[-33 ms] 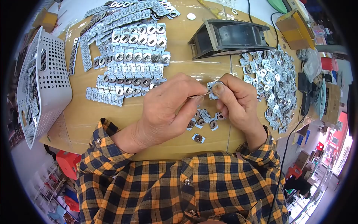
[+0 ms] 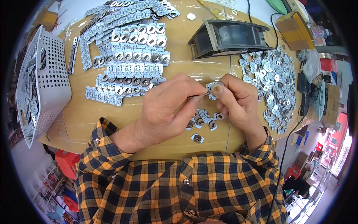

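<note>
My right hand (image 2: 240, 98) pinches a small pale blue-white circuit board (image 2: 210, 90) between thumb and fingers; the thumb covers part of it. My left hand (image 2: 163, 104) is closed in a pinch just to its left, fingertips close to the board's edge. A thin edge of something shows between the left thumb and forefinger, too little to name. Below the hands lie several loose boards with round metal discs (image 2: 202, 116), and one more such board (image 2: 197, 138) lies nearer to me. Rows of similar boards (image 2: 136, 56) are laid out to the left and beyond.
A heap of loose boards (image 2: 274, 87) spreads over the right of the brown table (image 2: 175, 143). At the back stands a black fan (image 2: 233, 35), with a yellow-brown box (image 2: 296, 30) at its right. A white perforated basket (image 2: 56, 71) holding boards stands at the left edge. A black cable hangs at the right.
</note>
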Available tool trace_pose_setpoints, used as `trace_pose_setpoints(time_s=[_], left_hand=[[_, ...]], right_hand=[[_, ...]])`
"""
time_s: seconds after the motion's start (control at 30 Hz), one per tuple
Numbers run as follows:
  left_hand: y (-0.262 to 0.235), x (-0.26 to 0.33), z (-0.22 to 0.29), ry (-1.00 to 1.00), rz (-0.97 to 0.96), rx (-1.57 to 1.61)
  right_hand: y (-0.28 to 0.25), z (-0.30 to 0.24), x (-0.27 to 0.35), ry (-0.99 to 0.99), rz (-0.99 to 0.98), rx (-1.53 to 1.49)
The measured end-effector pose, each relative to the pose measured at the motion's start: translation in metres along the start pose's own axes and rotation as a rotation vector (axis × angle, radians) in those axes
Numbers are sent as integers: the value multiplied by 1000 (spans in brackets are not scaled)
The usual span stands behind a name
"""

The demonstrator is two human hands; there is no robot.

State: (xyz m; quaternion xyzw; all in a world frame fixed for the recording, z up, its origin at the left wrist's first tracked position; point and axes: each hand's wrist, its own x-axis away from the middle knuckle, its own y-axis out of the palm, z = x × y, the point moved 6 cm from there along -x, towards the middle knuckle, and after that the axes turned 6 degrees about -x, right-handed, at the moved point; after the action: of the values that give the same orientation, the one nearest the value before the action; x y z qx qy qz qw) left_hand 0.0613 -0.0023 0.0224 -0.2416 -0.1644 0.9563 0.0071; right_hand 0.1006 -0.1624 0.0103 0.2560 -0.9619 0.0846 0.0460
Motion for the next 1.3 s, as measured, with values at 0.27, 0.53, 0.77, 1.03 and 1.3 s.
trace_pose_setpoints(time_s=[0.27,0.53,0.77,1.03,1.3], left_hand=[[3,7,-17,-377,-74,311],[8,14,-19,-618,-153,521],[12,19,-19,-682,-217,566],[11,19,-29,-797,-139,616],[15,19,-32,-828,-183,973]], right_hand=[[-15,-12,4,-131,-324,391],[-15,-22,0,-102,-250,253],[-4,-18,-3,-245,-201,185],[7,-23,-1,-291,-118,376],[16,18,2,400,-129,-760]])
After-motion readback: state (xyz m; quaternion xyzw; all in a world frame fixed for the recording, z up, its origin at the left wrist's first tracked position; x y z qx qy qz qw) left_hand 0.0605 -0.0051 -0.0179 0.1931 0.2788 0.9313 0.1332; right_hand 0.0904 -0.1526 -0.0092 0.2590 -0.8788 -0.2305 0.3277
